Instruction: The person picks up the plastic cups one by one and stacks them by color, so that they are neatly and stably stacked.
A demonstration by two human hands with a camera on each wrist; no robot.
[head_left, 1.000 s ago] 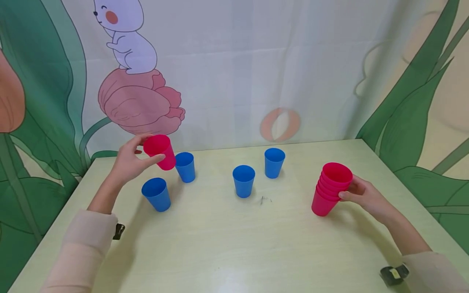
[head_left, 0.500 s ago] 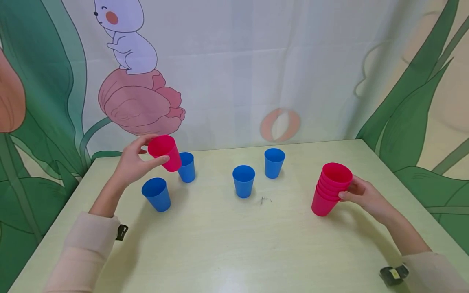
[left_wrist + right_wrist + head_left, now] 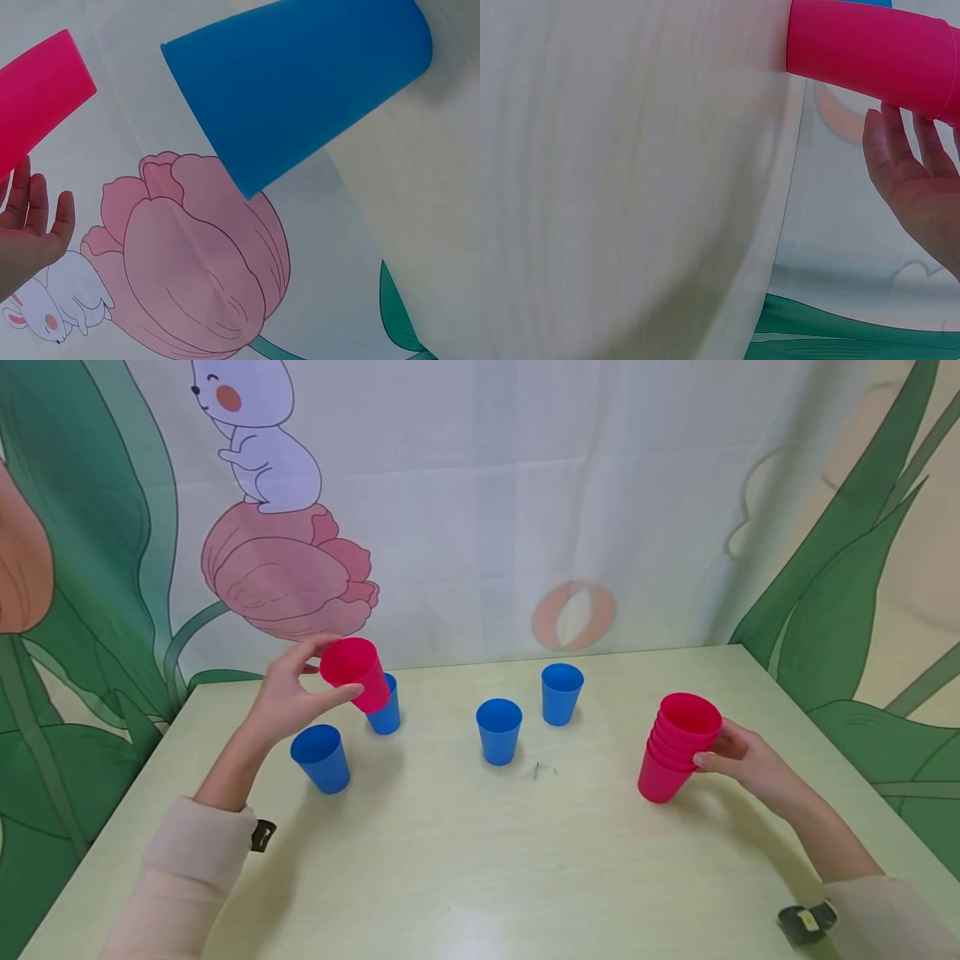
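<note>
Plainly, both of my hands were occupied. My left hand (image 3: 294, 697) pinched a single pink cup (image 3: 356, 677) between the thumb, which lay across the near side of its wall, and the fingers at its far side. That cup was just to the right of my left palm, mouth upward and held above the table (image 3: 480, 860).

Right behind the held cup, on the far right side of the same hand, stood a blue cup (image 3: 387, 720), partly hidden; I could not tell whether the two touched. Another blue cup (image 3: 321, 760) stood on the near side of my left hand, below it and slightly to its right.

My right hand (image 3: 742, 764) gripped a stack of pink cups (image 3: 673, 747), nested one in another with their mouths up. The stack was directly to the left of that hand, my thumb on its near side and my fingers reaching round behind. Its base was down by the tabletop, though I could not be sure that it rested there.

Between my hands, well to the right of the left one, stood a third blue cup (image 3: 498, 735). Farther from me, and closer to my right hand, was a fourth blue cup (image 3: 562, 697), upright on the table.
</note>
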